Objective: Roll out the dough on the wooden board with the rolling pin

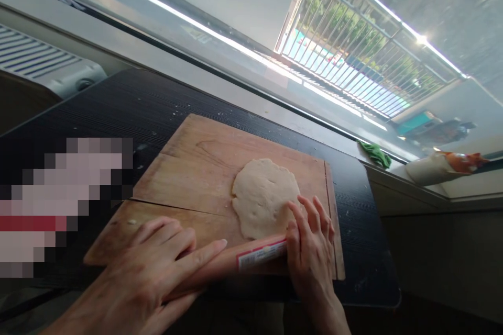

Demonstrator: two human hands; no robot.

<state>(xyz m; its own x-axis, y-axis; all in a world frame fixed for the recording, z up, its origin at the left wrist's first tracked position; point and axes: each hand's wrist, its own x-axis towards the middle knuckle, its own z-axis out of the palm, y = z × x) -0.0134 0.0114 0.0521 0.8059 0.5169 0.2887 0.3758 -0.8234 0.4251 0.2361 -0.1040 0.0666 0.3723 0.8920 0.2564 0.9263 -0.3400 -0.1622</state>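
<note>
A wooden rolling pin (223, 266) with a red-and-white label lies slanted along the near edge of a wooden board (188, 170). My left hand (153, 264) is closed round its left part, index finger stretched along the top and thumb underneath. Over the pin's right end, my right hand (312, 241) rests with its fingers curled forward, the tips by the dough's near right edge. A flattened, roughly round sheet of pale dough (265, 193) lies on the board just beyond the pin. Small dents mark its surface.
A dark table (353, 241) with white specks carries the board. Behind it runs a window sill with a green cloth (375, 154) and a pale bag-like bundle (430, 168). A white slatted radiator (43, 63) stands at left. A pixelated patch hides the left side.
</note>
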